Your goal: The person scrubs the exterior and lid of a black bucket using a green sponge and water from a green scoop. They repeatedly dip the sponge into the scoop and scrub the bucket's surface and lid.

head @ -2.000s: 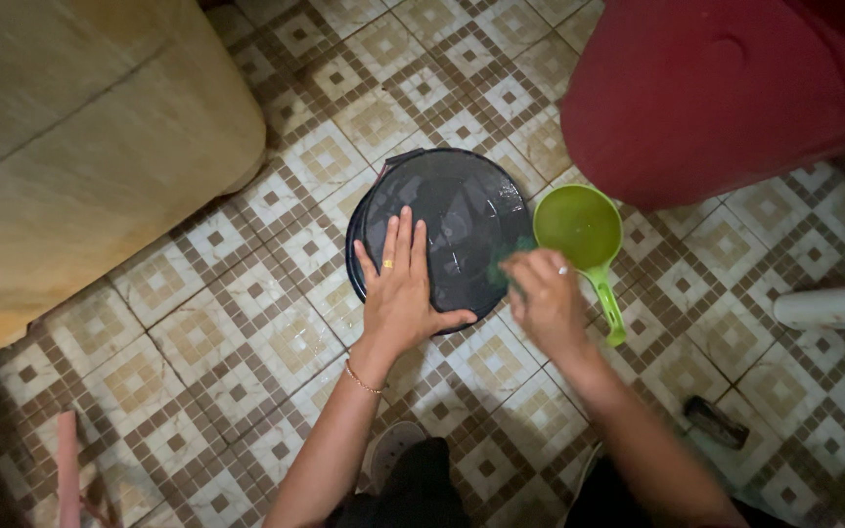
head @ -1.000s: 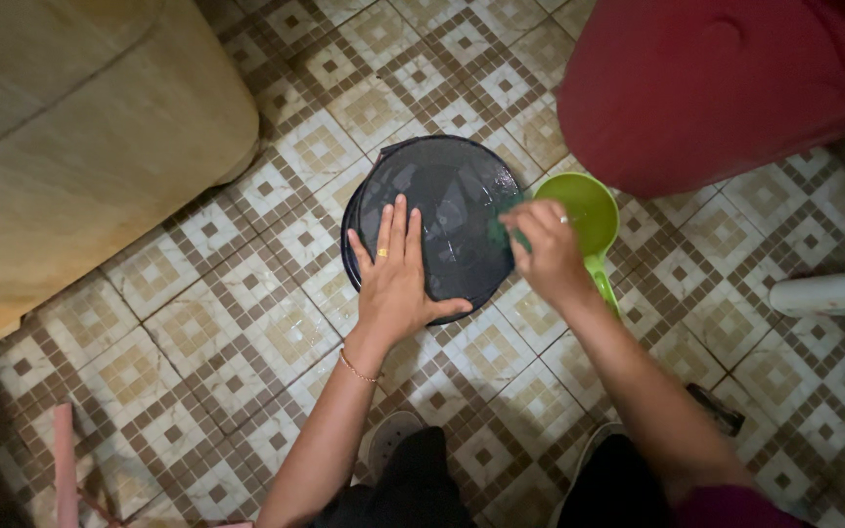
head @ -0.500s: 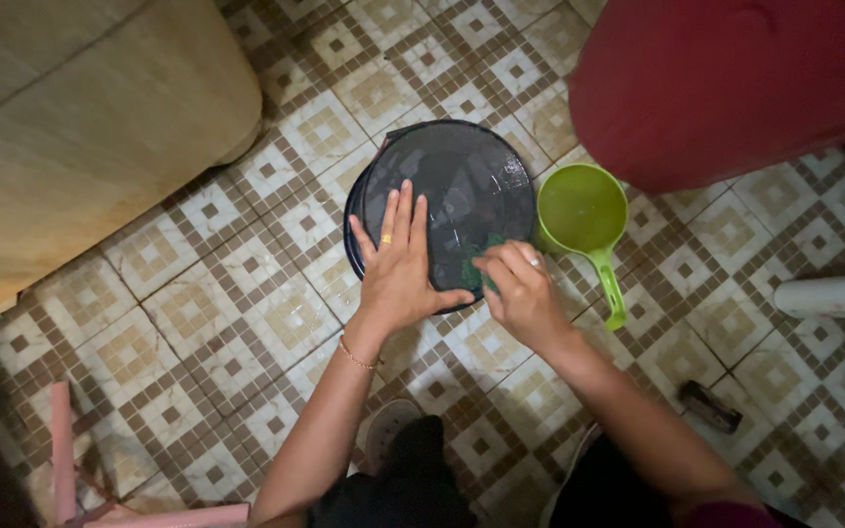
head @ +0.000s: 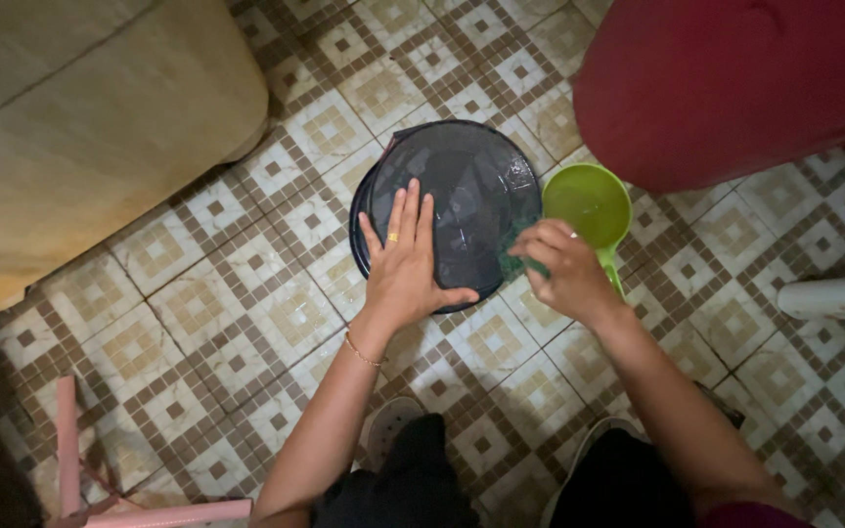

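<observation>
dark trousers [head: 413, 489] at the bottom centre of the frame, person crouched, a grey shoe [head: 390, 430] peeking out just left of them. pink plastic piece [head: 163, 512] lies along the bottom left edge.

left hand [head: 405, 266] lies flat, fingers spread and straight, palm pressed on the lower left part of a round black pan [head: 471, 191] that sits upside down on the tiled floor [head: 237, 293]. nothing grasped, just pressing down. gold ring on one finger, thin bracelet [head: 362, 352] at the wrist.

right hand [head: 564, 266] is clenched around a green scrub pad [head: 515, 256], held against the lower right rim of the pan. pad mostly hidden by the fingers, only a dark green bit shows at the left of the knuckles.

pan is in the middle of the frame, slightly above centre, wet and shiny on its dark surface.

lime green plastic dipper [head: 591, 203] stands just right of the pan, touching or nearly touching its edge, can't tell which; its handle runs down under the right hand.

white tube-like object [head: 838, 296] at the right edge. big dark red container [head: 735, 78] fills the upper right, just behind the dipper. beige rounded container [head: 80, 127] takes the upper left. floor is brown and cream diamond-pattern tile, damp looking.
</observation>
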